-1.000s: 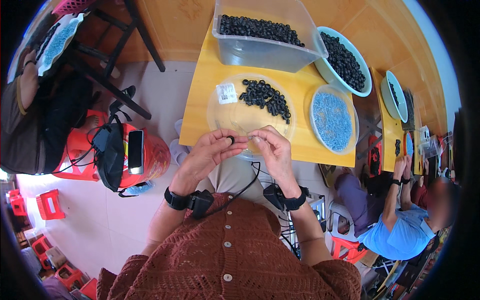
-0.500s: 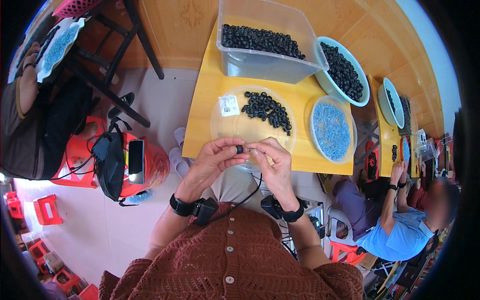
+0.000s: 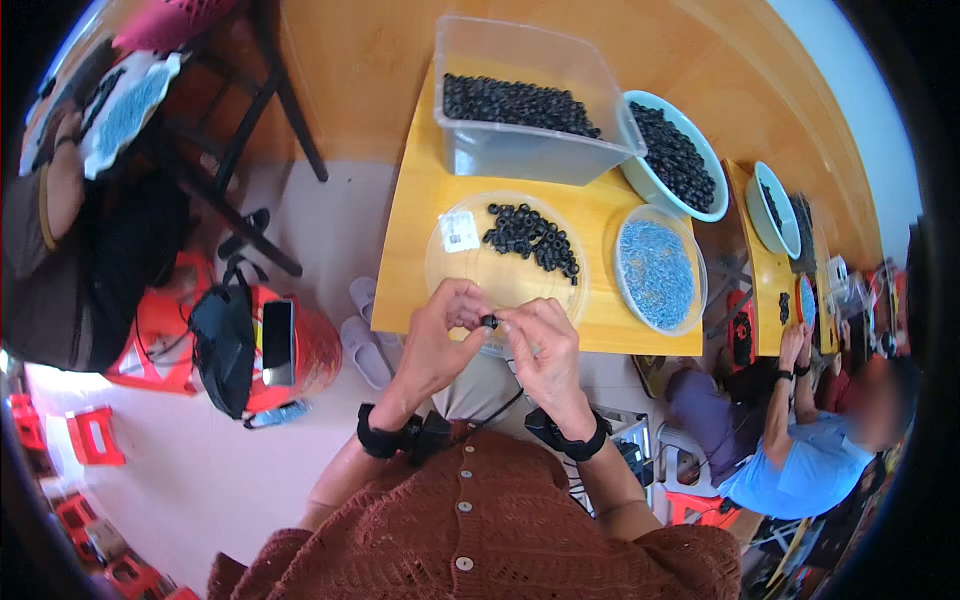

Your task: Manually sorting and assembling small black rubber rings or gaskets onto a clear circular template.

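Over the near edge of the yellow table, my right hand (image 3: 546,348) pinches a small black cylindrical part (image 3: 489,321) between thumb and fingertips. My left hand (image 3: 440,335) is beside it, its thumb and fingers parted around the part; whether the thumb touches it I cannot tell. Just beyond my hands lies a round clear plastic lid (image 3: 450,275) with a loose pile of similar black parts (image 3: 530,238) and a white label packet (image 3: 459,232) on it.
A clear bin (image 3: 530,155) of black parts stands at the back, with a pale green basin (image 3: 718,205) of them beside it. A clear tub (image 3: 657,275) holds small blue pieces. Left are a red stool with a phone (image 3: 278,343); co-workers sit on both sides.
Both hands have come slightly nearer to me. My left fingers have opened from their pinch on the black part, which stays at my right fingertips.
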Demonstrator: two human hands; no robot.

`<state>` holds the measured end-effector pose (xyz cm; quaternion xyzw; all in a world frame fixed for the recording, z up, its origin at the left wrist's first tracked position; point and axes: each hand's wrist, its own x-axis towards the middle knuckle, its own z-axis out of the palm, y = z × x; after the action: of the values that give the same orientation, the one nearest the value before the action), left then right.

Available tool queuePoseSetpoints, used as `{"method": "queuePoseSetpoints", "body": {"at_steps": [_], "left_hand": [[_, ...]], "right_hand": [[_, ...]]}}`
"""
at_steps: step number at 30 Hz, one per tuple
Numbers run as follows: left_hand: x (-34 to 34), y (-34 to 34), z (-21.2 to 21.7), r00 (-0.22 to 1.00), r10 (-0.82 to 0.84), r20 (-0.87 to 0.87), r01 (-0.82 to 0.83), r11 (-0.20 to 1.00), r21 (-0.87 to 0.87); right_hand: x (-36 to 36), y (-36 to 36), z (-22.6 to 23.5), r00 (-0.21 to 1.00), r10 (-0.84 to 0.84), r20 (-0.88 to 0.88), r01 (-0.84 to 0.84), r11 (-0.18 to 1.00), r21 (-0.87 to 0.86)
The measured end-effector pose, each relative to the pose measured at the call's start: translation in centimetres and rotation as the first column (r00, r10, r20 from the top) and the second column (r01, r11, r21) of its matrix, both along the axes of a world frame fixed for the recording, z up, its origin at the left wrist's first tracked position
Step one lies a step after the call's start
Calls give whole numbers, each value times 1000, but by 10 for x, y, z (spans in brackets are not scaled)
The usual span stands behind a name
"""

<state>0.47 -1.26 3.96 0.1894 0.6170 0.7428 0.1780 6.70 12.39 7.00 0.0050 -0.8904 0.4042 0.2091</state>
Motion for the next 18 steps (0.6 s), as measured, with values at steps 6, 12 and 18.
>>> {"method": "queuePoseSetpoints", "body": {"at_steps": [6, 12, 18], "left_hand": [[3, -4, -5, 996, 21, -82, -31, 992, -121], [3, 5, 3, 998, -56, 15, 56, 998, 13], [2, 11, 2, 980, -108, 168, 89, 989, 120]], "right_hand": [[1, 0, 0, 999, -35, -19, 36, 997, 69], [8, 10, 11, 996, -27, 89, 57, 934, -353], [11, 10, 6, 994, -24, -108, 18, 998, -62]]}}
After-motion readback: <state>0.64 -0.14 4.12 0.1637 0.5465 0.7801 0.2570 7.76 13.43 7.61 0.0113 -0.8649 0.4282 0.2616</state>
